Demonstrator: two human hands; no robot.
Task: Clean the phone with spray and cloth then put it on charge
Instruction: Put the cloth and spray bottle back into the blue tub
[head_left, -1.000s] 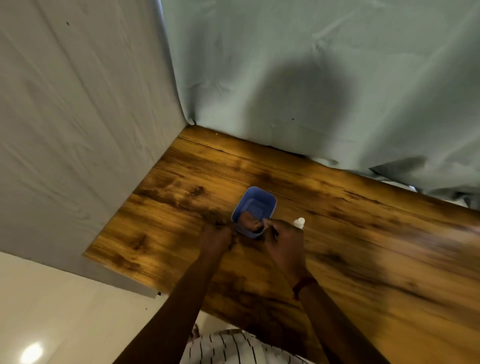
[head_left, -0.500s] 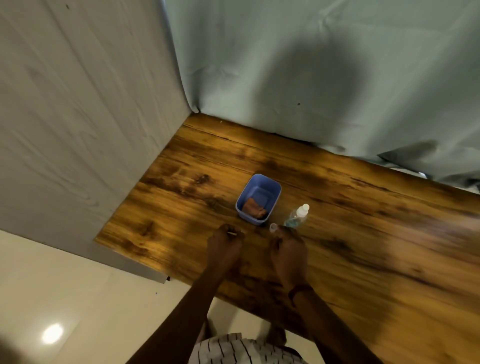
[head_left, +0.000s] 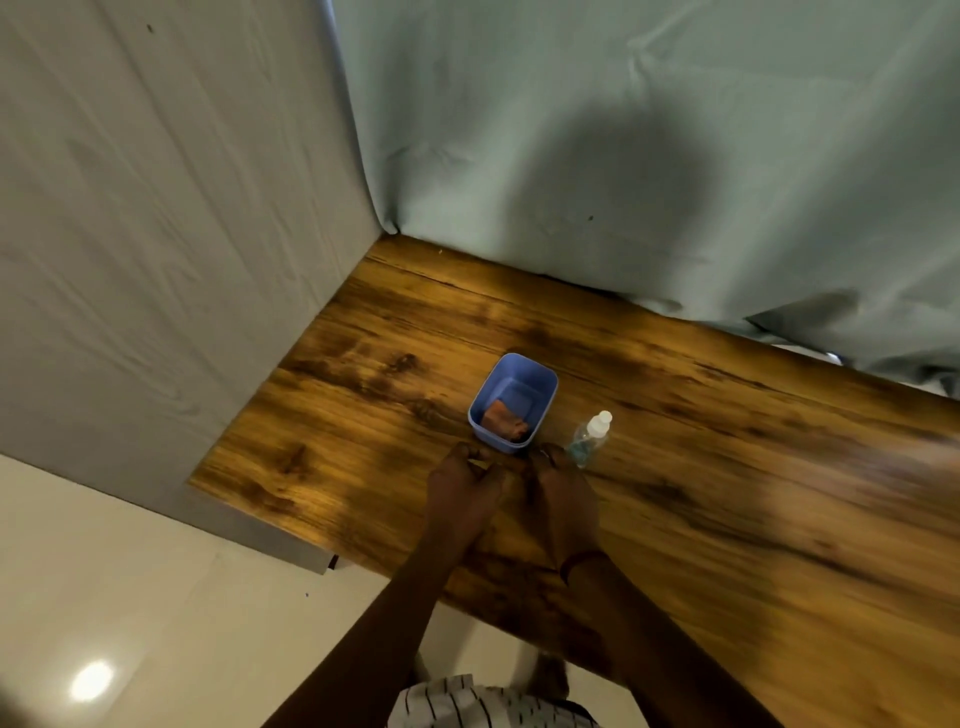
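A blue plastic bin (head_left: 540, 382) stands on the wooden table (head_left: 727, 467), and a folded brown cloth (head_left: 504, 422) lies inside it. Just right of the bin is a small clear spray bottle (head_left: 589, 439) with a white cap, tilted. My left hand (head_left: 462, 488) and my right hand (head_left: 563, 504) rest side by side on the table just in front of the bin, backs up, fingers curled under. Whether either holds anything is hidden. My right fingertips are close to the bottle's base. No phone or charger is in view.
A pale green sheet (head_left: 623, 156) hangs behind the table, and a whitish panel (head_left: 156, 234) closes off its left side. The table's near left corner (head_left: 208, 480) drops to a glossy cream floor (head_left: 130, 597). Wood stretches far to the right.
Both hands let go of the bin's near rim and drew back toward me. The bin now stands alone and the bottle is in full view.
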